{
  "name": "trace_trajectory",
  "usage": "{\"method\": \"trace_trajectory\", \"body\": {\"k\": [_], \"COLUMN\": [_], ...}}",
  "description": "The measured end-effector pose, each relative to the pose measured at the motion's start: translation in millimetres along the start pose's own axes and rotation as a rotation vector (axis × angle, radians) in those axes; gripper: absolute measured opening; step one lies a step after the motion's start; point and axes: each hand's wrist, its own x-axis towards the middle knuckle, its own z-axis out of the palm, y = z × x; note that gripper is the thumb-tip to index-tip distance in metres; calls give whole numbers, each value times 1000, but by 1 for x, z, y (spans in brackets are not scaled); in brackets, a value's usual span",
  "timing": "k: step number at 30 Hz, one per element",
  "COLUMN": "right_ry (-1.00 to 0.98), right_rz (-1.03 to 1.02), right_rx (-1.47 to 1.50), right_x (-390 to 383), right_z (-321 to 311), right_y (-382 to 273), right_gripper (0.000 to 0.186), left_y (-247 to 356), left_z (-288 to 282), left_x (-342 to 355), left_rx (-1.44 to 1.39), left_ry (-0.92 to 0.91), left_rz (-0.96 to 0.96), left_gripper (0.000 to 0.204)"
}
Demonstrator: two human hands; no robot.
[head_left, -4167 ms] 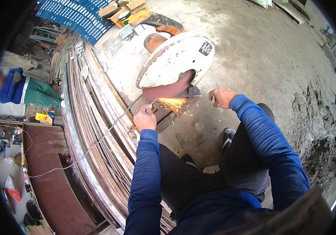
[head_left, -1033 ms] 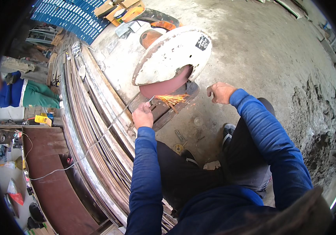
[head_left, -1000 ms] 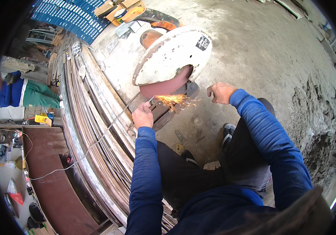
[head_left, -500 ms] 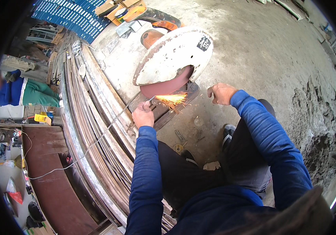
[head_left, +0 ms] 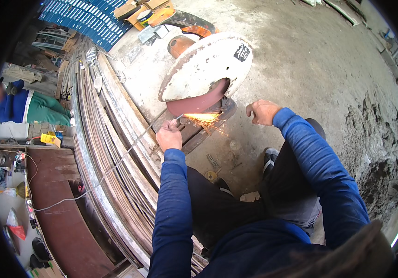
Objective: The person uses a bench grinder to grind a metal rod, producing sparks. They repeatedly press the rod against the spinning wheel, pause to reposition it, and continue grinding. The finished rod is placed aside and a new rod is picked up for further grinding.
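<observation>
My left hand (head_left: 169, 135) is closed on a small metal piece (head_left: 179, 119), whose tip meets the lower edge of a reddish-brown grinding wheel (head_left: 194, 104). Bright orange sparks (head_left: 204, 120) spray rightward from the contact. A worn white metal guard (head_left: 199, 69) with a dark patch covers most of the wheel. My right hand (head_left: 263, 112) hangs in the air to the right of the machine, holding nothing, its fingers loosely bent with a gap between them. Most of the metal piece is hidden by my left fingers.
Long metal bars (head_left: 111, 134) lie along my left, with a thin grey cord (head_left: 111, 172) crossing them. A brown metal bench (head_left: 60, 194) stands farther left. A person in blue and green (head_left: 36, 109) is beyond the bars. Broken, rough ground (head_left: 370, 134) lies to the right.
The sparks spread a little farther to the lower right. Both hands stay almost where they were, the left one still at the wheel.
</observation>
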Motion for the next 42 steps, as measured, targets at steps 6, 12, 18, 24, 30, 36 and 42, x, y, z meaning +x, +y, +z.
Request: {"method": "trace_trajectory", "body": {"k": [6, 12, 18, 24, 30, 36, 42], "right_ry": [23, 13, 42, 28, 71, 88, 72], "right_rz": [-20, 5, -23, -1, -47, -54, -7], "right_rx": [16, 33, 11, 18, 40, 41, 31], "right_x": [-2, 0, 0, 1, -3, -3, -3], "right_z": [1, 0, 1, 2, 2, 2, -2], "right_y": [2, 1, 2, 3, 7, 7, 2], "right_gripper": [35, 35, 34, 35, 34, 33, 33], "left_y": [-1, -2, -2, 4, 7, 11, 13], "left_z": [2, 2, 4, 0, -4, -8, -8], "left_x": [1, -1, -3, -5, -2, -1, -2], "left_rx": [-5, -19, -87, 30, 121, 240, 251], "left_ry": [17, 39, 130, 130, 94, 41, 75], "left_rz": [5, 1, 97, 123, 140, 134, 194], "left_gripper": [17, 16, 22, 18, 21, 23, 25]}}
